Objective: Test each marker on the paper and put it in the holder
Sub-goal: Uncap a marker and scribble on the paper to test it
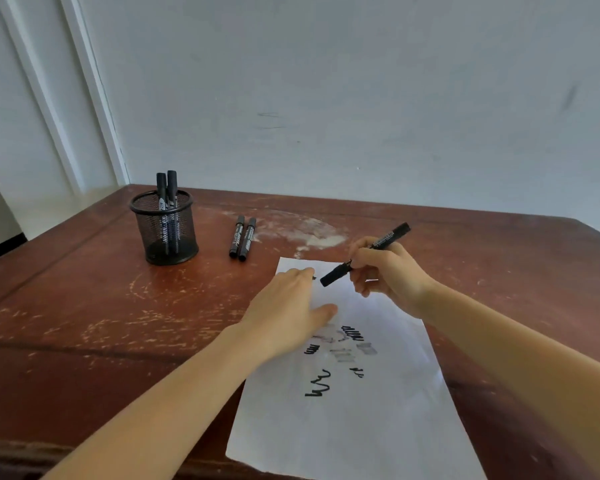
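One marker (364, 254), gripped by right hand (390, 271), tilted over the far end of paper (361, 427); left hand (288, 306) flat on paper, fingers relaxed, just beside its lower end. Two stowed markers (167, 188) upright in holder (165, 233); two loose markers (242, 239) near it. Worn brown table (84, 306), pale wall (361, 98).

One camera sits on the person's head. It looks forward and down, close over the bench (84, 306), with the wall (361, 81) right behind it.

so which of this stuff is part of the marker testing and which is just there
Job: held marker in right hand, two loose markers, paper under left hand, mesh holder with two stored markers.
Just there: table, white stain, door frame.
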